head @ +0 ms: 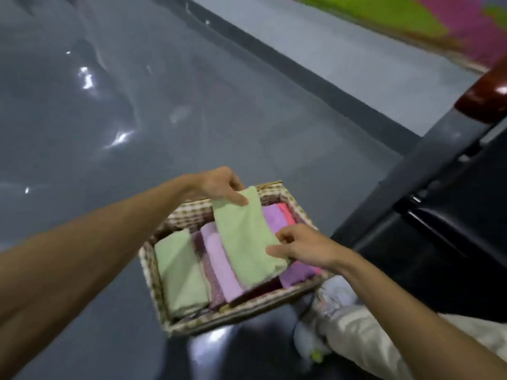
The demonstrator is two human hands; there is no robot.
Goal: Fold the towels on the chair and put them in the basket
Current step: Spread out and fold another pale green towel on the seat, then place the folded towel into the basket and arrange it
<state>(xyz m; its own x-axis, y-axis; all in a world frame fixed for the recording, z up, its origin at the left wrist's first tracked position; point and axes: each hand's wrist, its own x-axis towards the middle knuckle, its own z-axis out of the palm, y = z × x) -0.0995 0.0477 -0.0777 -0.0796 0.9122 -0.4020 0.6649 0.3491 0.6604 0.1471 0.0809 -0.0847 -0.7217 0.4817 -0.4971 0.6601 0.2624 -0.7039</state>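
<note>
A woven basket (189,212) stands on the grey floor. Over its middle I hold a folded green towel (244,237). My left hand (219,185) pinches its far end at the basket's back rim. My right hand (301,246) pinches its near right corner. Inside the basket lie another folded green towel (181,272) at the left, a purple towel (222,267) beside it, a second purple towel (274,218) to the right and a pink towel (286,213) along the right wall. The held towel partly hides those under it.
A dark chair (444,204) with a reddish wooden armrest (485,100) stands at the right, close to the basket. My leg in light trousers (356,333) and a shoe are at the bottom right. Glossy grey floor spreads left and ahead; a colourful mat (411,20) lies far back.
</note>
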